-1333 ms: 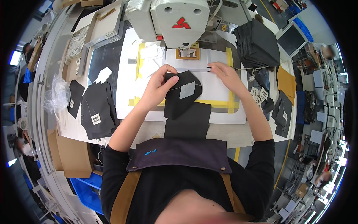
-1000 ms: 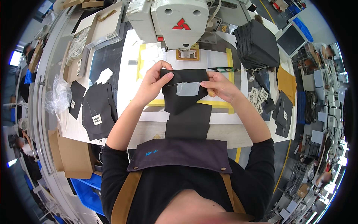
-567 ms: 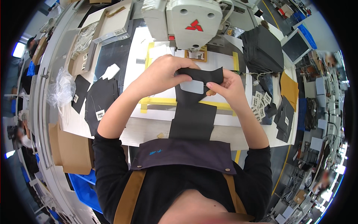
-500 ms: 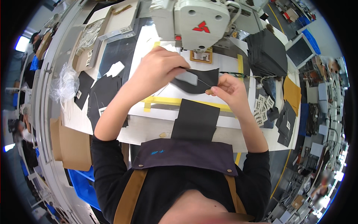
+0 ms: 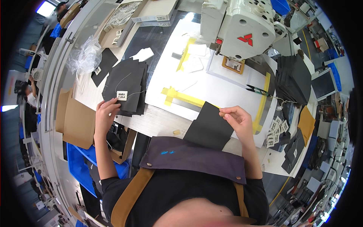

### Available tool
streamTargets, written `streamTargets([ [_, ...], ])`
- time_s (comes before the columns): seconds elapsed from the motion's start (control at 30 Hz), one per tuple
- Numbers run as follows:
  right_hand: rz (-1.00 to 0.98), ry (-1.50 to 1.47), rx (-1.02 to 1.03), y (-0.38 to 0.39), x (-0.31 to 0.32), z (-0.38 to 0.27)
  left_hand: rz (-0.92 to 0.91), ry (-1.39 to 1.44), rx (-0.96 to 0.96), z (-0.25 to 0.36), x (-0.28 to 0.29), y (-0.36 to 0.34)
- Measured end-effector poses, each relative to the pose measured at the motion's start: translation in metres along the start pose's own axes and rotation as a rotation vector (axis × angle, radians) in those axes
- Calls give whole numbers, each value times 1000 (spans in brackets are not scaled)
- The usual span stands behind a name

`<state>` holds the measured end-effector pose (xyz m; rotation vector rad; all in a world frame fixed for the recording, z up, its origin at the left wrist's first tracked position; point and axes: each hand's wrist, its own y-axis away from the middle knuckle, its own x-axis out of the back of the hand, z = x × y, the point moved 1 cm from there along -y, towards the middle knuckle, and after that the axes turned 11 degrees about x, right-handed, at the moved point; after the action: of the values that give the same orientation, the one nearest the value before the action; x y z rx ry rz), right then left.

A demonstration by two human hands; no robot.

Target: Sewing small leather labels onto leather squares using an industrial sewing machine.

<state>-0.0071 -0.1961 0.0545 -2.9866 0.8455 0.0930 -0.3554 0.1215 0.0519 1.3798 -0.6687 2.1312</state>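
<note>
The white-labelled black panel [image 5: 130, 82] tops a stack [image 5: 142, 85] at left on our worktop [image 5: 160, 123]. Our left hand [image 5: 105, 113], fingers loosely bent, touches its near edge; our right hand [image 5: 240, 120], fingers curled, is beside a plain black panel [image 5: 210, 128]. We cannot tell whether either grips.

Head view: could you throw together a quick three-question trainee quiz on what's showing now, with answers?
1. Which hand is at the black stack with the white label?
2. True or false: the thread snips lie right of the gold frame.
3. The right hand is nearest to: A plastic bag; B black piece by the purple apron; C cardboard box.

Key: 1 left hand; 2 true; 3 B.
</note>
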Motion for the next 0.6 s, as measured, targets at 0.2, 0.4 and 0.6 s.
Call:
streamTargets([
  [0.2, 78, 143, -1, 6, -6, 6, -10, -89, -17, 18, 19, -9],
  [0.4, 70, 831, 411, 9, -16, 17, 24, 43, -194, 86, -24, -63],
  [0.6, 96, 967, 554, 13, -17, 28, -72, 328, -43, 144, -97, -95],
])
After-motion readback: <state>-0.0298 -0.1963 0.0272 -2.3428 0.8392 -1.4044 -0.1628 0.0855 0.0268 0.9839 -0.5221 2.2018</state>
